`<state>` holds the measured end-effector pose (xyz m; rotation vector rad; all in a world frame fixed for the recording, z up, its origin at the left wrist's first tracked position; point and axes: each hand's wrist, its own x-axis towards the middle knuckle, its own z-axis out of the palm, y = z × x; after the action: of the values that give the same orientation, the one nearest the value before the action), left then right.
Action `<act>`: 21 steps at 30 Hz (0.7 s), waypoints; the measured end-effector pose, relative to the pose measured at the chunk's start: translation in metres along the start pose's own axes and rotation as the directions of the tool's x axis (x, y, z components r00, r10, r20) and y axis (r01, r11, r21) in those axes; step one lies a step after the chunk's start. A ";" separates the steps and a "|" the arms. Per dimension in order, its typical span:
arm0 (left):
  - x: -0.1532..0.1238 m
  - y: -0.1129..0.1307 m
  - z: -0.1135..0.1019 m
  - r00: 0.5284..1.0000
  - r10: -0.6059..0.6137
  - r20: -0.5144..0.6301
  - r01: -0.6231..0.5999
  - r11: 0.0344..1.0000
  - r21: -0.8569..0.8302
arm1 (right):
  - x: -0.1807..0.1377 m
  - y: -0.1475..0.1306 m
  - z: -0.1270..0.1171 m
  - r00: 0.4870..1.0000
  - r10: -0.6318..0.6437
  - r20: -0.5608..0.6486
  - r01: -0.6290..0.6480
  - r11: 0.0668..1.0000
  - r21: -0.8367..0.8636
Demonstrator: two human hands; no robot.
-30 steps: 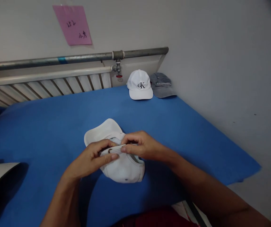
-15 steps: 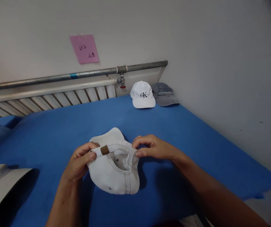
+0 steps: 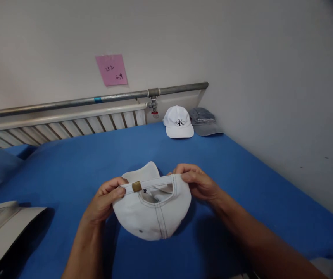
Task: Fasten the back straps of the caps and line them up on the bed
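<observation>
A white baseball cap (image 3: 154, 215) is held just above the blue cloth (image 3: 76, 162), its back toward me and its brim pointing away. My left hand (image 3: 106, 199) pinches the left end of the back strap, close to its brass buckle (image 3: 136, 186). My right hand (image 3: 197, 182) grips the cap's right rear edge with fingers curled over it. The strap is stretched straight between both hands.
A white cap with a black logo (image 3: 178, 122) and a grey cap (image 3: 202, 120) sit at the far edge by the wall. A radiator and metal pipe (image 3: 96, 100) run along the back. A pink note (image 3: 111, 69) hangs above. A pale flat object (image 3: 0, 232) lies at the left.
My hands moved apart, pulling the strap straight and spreading the cap's back wider. The view tilted up, so the far caps and the pink note sit lower in the picture.
</observation>
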<state>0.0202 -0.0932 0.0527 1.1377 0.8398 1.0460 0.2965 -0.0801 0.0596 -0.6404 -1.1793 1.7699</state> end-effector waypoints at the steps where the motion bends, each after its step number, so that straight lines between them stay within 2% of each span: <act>1: 0.000 0.001 -0.001 1.000 -0.019 0.010 0.018 1.000 0.021 | 0.000 0.000 0.001 1.000 0.000 -0.013 0.000 1.000 0.017; 5: 0.000 0.002 -0.006 0.999 -0.033 0.009 0.031 0.992 0.123 | -0.001 -0.003 0.002 1.000 -0.024 0.002 0.024 1.000 0.001; 8: -0.001 0.001 -0.008 0.998 0.064 0.000 -0.064 0.992 0.107 | 0.002 -0.004 -0.002 0.995 -0.100 -0.016 0.099 0.992 -0.078; 10: -0.003 0.001 -0.008 0.987 0.158 0.006 -0.158 0.987 0.039 | 0.007 -0.002 -0.009 0.979 -0.186 -0.083 0.163 0.960 -0.227; 12: -0.005 0.001 -0.007 0.971 0.238 0.032 -0.237 0.971 -0.017 | 0.012 0.005 -0.016 0.961 -0.262 -0.088 0.188 0.854 -0.485; 13: -0.006 0.001 -0.005 0.965 0.259 0.044 -0.258 0.966 -0.034 | 0.014 0.010 -0.020 0.960 -0.276 -0.046 0.189 0.760 -0.622; 15: -0.009 0.003 -0.001 0.965 0.262 0.032 -0.260 0.964 -0.056 | 0.019 0.020 -0.024 0.961 -0.256 0.102 0.228 0.531 -0.816; 17: -0.012 0.005 0.002 0.971 0.237 -0.013 -0.237 0.969 -0.062 | 0.021 0.029 -0.023 0.945 -0.223 0.239 0.307 0.357 -0.882; 19: -0.015 0.005 0.002 0.966 0.245 -0.081 -0.251 0.965 -0.070 | 0.022 0.031 -0.017 0.923 -0.216 0.319 0.373 0.294 -0.880; 21: -0.015 0.002 0.000 0.966 0.239 -0.095 -0.240 0.971 0.009 | 0.019 0.027 -0.007 0.903 -0.214 0.372 0.426 0.341 -0.838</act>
<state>0.0149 -0.1073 0.0547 1.2157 0.7878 1.3094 0.2829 -0.0644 0.0331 -0.7519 -2.2814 0.6895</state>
